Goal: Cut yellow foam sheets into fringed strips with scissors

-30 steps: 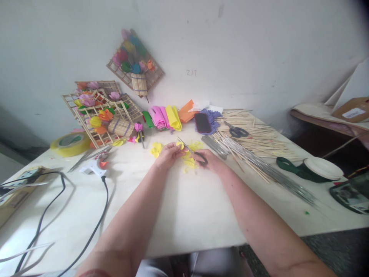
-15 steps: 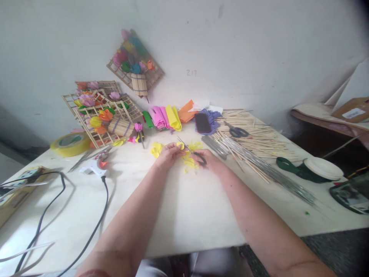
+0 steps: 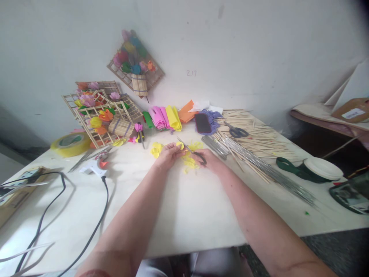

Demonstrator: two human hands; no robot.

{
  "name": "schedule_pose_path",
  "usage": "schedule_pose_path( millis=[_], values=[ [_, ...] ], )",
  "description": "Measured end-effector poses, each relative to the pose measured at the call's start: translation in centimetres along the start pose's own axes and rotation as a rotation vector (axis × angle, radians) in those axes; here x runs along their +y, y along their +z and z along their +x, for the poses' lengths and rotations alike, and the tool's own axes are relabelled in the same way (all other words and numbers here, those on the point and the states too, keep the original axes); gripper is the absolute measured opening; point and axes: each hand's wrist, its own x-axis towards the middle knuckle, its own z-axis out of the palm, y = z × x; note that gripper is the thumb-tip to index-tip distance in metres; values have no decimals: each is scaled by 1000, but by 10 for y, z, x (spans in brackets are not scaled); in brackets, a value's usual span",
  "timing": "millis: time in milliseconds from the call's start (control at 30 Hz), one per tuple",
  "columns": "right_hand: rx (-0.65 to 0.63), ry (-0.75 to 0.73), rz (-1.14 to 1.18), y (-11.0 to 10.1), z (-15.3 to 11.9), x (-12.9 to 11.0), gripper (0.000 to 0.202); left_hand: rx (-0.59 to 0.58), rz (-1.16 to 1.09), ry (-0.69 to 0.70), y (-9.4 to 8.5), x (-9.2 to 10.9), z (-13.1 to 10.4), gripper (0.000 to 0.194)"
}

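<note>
Near the middle of the table, my left hand [image 3: 170, 154] pinches a small rounded piece of yellow paper [image 3: 180, 146] between thumb and fingers. My right hand [image 3: 211, 159] is closed around the dark handles of a pair of scissors [image 3: 198, 157]. Its blades point up and left, close beside the yellow piece. Beneath the scissors lie several curled yellow paper scraps [image 3: 190, 163]. A small heap of cut yellow petals [image 3: 156, 149] rests just left of my left hand. Whether the blades touch the paper is too small to tell.
Bamboo sticks [image 3: 259, 142], metal wires [image 3: 268, 177], spare scissors [image 3: 238, 132] and a phone [image 3: 203, 123] lie to the right. Crepe paper rolls [image 3: 161, 117] sit behind. At left are flower-decorated stick frames [image 3: 100, 111], a tape roll [image 3: 70, 145] and a corded glue gun [image 3: 93, 166].
Both hands stay almost in place. The scissor blades look slightly nearer together, and the right hand's grip has shifted very little.
</note>
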Motion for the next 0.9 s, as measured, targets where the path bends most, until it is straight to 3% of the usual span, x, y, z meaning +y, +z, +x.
schedule_pose_path(
  millis=[267,567,733,900],
  values=[
    [24,4,5,-2,0,-2,31,3,-28,3,0,1,-1,14],
    [170,-2,-2,-11,1,-4,30,5,99,-1,13,6,-6,20],
    [256,-7,41,-20,1,-7,26,105,377,150,22,9,-6,29],
    [369,24,91,-25,3,-9,25,117,401,202,19,11,-5,31]
  ],
)
